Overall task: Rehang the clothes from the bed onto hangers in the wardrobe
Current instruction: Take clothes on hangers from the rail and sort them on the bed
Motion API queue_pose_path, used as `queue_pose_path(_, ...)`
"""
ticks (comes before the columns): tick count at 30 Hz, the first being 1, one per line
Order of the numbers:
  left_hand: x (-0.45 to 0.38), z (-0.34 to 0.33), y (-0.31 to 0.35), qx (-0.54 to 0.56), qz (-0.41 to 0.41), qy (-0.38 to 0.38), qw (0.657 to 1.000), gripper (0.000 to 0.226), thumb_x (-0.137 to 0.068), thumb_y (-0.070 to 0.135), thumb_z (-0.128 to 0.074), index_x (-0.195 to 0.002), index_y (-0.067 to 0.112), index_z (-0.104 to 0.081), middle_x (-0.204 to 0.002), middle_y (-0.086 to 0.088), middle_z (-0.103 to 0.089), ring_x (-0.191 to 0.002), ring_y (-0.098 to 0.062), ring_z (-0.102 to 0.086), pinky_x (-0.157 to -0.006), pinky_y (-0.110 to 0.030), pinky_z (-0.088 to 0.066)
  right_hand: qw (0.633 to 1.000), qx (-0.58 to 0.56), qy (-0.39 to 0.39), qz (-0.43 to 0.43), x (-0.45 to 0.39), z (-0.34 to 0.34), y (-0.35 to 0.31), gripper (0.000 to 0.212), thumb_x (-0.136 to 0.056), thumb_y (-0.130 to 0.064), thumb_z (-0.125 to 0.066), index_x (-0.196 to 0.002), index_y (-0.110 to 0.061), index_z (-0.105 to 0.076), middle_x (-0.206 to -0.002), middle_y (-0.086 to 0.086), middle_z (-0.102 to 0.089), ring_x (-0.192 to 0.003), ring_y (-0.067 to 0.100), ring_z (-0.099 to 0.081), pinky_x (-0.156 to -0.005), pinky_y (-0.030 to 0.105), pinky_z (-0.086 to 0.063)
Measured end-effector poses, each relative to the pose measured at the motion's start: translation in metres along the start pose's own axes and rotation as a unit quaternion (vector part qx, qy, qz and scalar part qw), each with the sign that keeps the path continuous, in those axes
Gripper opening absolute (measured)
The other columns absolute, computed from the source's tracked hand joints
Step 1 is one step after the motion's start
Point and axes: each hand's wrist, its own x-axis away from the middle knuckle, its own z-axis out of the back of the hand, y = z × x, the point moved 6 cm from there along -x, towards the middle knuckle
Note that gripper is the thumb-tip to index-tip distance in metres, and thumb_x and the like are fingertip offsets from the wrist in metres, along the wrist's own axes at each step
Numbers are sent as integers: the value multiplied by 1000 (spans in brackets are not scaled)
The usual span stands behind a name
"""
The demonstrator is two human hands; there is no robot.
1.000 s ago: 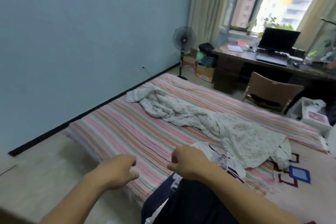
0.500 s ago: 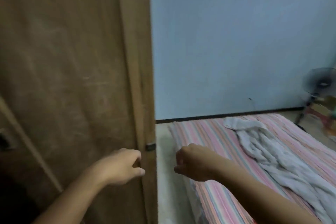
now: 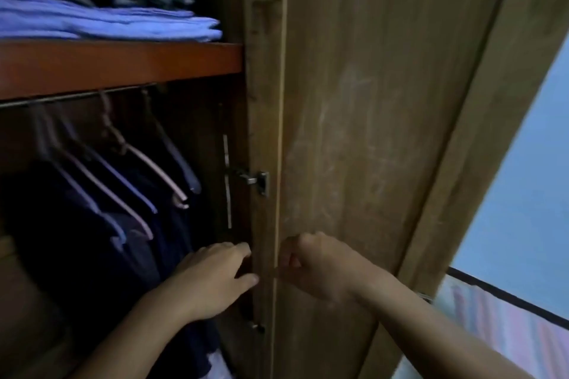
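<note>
At the lower centre of the frame our left hand reaches with loosely extended fingers toward the inner edge of the wardrobe door, its fingertips at or just touching the wood and holding nothing. Just right of it our right hand is clenched into a fist against the door's face; we cannot tell whether anything is pinched inside it. Above the hands, a metal hinge sits on the door's edge. To the left, inside the wardrobe, several hangers hang from a rail, and dark clothes fill the lower left. On the shelf at the upper left lie folded blue garments under darker ones. At the lower right edge, a strip of the striped bed shows beneath a blue wall.
</note>
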Motion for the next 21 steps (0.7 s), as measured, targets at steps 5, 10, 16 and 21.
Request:
queue_pose_path(5,40,15,-64,-12,85,46,995,50,-96,54,-47,-139,29,-43,-138,8,-47,-126,-14,-46,-100,-33,-42,993,-50,17,108,-49,-12,-81,19,-95,-42,-57,-95,-25,-66,-93,-1,-68,-88,20,-66,-74,35,-55)
queue_pose_path(10,77,24,-129,-17,153,56,987,48,-94,54,-51,-134,28,-48,-136,6,-50,-128,-17,-47,-102,-35,-43,980,-94,59,167,-98,-25,-161,19,-95,-37,-59,-96,-20,-67,-92,7,-71,-86,28,-67,-66,34,-50)
queue_pose_path(16,115,38,-189,31,205,61,976,60,-95,53,-51,-145,24,-39,-147,1,-44,-136,-22,-41,-109,-39,-38,984,-35,60,162,-159,-49,-234,33,-96,-37,-59,-112,-8,-55,-112,20,-65,-103,41,-63,-80,44,-52)
queue_pose_path(21,134,53,-211,53,205,92,973,57,-96,49,-53,-145,22,-41,-148,1,-44,-136,-18,-40,-109,-32,-37,989,-41,58,128,-193,-68,-264,44,-99,-33,-56,-126,-1,-44,-126,24,-58,-116,43,-58,-89,45,-49)
